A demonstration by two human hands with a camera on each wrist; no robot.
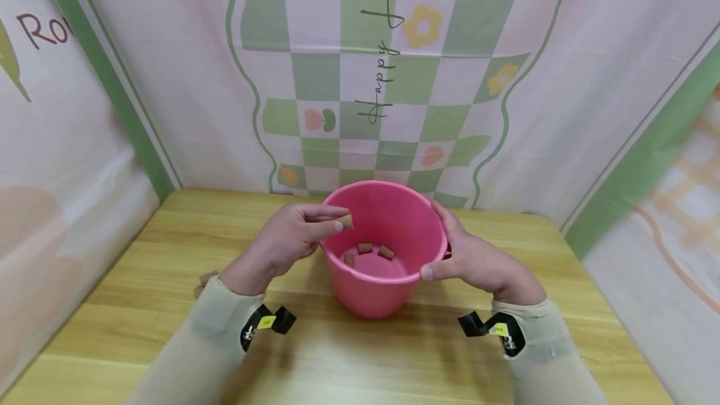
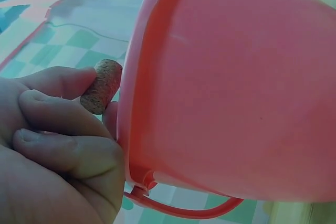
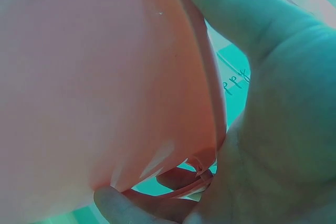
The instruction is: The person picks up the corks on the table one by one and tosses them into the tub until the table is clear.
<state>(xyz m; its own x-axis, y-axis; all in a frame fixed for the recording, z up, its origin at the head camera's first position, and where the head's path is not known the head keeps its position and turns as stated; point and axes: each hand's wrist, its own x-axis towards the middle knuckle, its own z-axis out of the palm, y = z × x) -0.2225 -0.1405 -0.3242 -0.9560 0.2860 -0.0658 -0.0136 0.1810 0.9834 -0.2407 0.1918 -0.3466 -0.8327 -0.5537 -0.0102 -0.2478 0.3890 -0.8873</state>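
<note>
A pink bucket [image 1: 371,295] stands on the wooden table in the head view. My left hand [image 1: 287,236] pinches a cork [image 1: 345,222] between thumb and fingertips at the bucket's left rim. The left wrist view shows this cork [image 2: 102,86] close beside the rim, with the other fingers curled below. My right hand [image 1: 469,258] grips the bucket's right rim, thumb at the front and fingers round the far side. In the right wrist view, fingers [image 3: 123,205] press the outer wall near the handle [image 3: 184,190]. Inside the bucket lie several corks [image 1: 386,252].
More corks [image 1: 208,278] lie on the table [image 1: 140,280] at the left, partly hidden behind my left sleeve [image 1: 208,330]. A printed cloth [image 1: 360,67] with green checks hangs right behind the table, and other cloth walls flank both sides.
</note>
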